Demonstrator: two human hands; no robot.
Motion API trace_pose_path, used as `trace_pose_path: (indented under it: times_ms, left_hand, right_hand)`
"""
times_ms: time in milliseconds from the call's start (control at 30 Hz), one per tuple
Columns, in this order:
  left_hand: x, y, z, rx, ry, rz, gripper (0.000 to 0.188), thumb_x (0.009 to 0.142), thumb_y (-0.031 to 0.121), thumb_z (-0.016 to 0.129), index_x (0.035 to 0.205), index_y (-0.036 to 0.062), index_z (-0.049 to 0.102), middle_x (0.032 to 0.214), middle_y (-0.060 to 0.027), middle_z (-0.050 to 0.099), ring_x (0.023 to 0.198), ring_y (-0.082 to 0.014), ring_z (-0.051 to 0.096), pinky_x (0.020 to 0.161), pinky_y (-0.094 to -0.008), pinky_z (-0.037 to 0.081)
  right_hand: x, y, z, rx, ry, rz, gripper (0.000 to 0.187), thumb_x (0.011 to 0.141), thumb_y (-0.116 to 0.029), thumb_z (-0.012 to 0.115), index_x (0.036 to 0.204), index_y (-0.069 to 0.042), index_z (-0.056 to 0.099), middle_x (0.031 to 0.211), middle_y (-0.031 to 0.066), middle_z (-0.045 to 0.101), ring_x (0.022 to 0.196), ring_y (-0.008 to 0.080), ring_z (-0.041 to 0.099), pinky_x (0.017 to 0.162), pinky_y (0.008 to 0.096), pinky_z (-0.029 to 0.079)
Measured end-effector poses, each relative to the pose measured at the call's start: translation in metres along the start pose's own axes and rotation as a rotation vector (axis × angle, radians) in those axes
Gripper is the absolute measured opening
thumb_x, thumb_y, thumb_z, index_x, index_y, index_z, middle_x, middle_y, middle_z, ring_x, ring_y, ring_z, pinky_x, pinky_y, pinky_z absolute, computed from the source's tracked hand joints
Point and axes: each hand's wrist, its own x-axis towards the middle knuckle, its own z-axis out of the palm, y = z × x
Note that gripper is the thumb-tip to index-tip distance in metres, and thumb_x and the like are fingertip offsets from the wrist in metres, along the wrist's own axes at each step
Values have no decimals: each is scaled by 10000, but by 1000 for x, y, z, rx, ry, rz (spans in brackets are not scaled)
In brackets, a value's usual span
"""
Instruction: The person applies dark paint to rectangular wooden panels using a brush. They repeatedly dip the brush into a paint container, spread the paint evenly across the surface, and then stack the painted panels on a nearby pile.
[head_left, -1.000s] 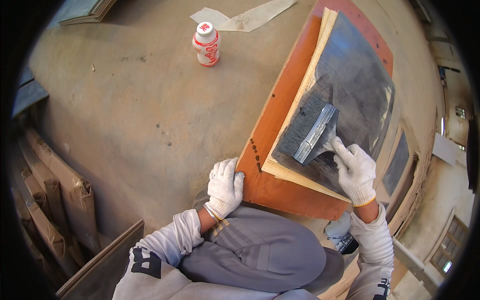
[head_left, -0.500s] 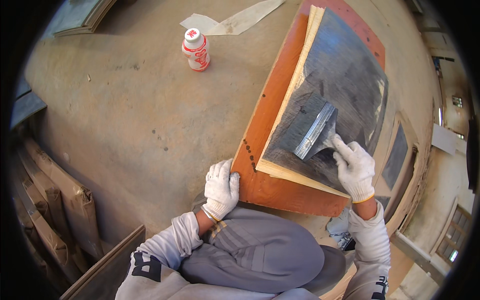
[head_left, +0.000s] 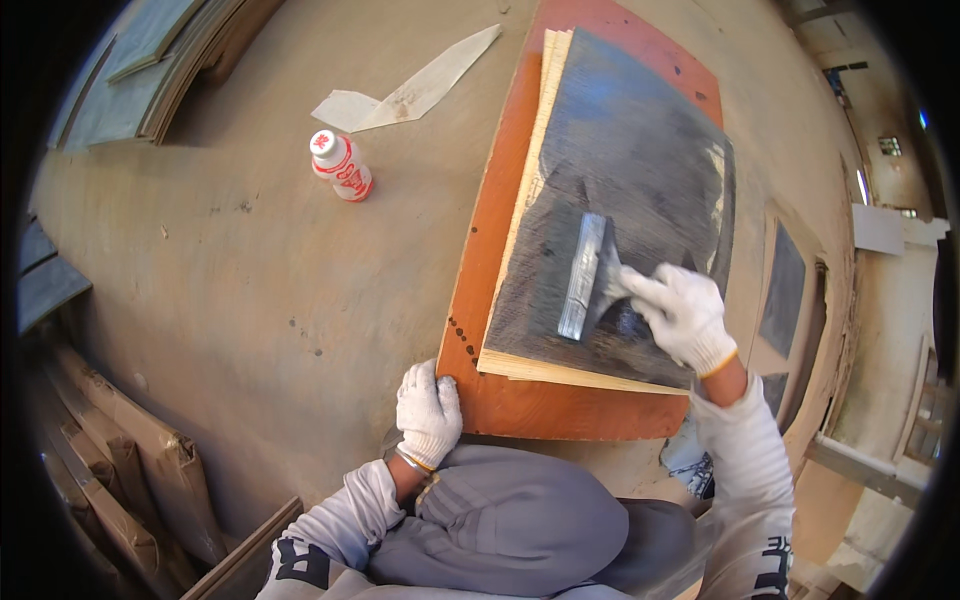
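Note:
My right hand, in a white knit glove, is closed on the narrow handle of a wide flat scraper with a silver band across it. The scraper lies against the dark, streaky top of a stack of thin wooden sheets, with pale layered edges showing at its left and near sides. Beneath the stack is a larger orange-red board. At that board's near left corner, my left hand, also white-gloved, has its fingers curled on the edge. The contact under the scraper is hidden.
On the concrete floor stand a white-and-red bottle and a torn pale strip. Stacked panels lie at far left; brown wrapped bundles lean at near left. A dark sheet lies right of the stack.
My right hand has drawn the scraper leftward over the dark sheet, turning its band more upright. My left hand stays on the board's corner. The whole view has shifted a little.

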Motion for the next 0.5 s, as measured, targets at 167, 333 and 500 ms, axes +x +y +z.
trace_pose_path:
  times_ms: [167,333,500]
  left_hand:
    - [2,1,-2,41,-1,21,326,991,180,585,1258,-4,620,1105,-240,654,1047,-462,619,939,-552,484]
    - [2,2,-4,71,15,37,293,1010,142,560,1251,-18,609,1097,-250,645,1036,-478,613,923,-557,488]
    - [0,0,-1,71,-1,57,311,994,150,579,1254,-17,611,1117,-243,650,1059,-465,614,944,-555,483]
  right_hand:
    - [80,35,1,-34,-52,238,378,943,-264,762,1309,-358,770,892,63,680,862,302,718,778,434,592]
    - [80,36,-7,-84,-212,141,371,944,-293,757,1309,-360,774,916,54,698,890,300,725,797,436,594]
    - [86,43,-10,-121,-132,256,339,989,-320,693,1319,-354,761,944,65,710,872,302,725,780,440,594]
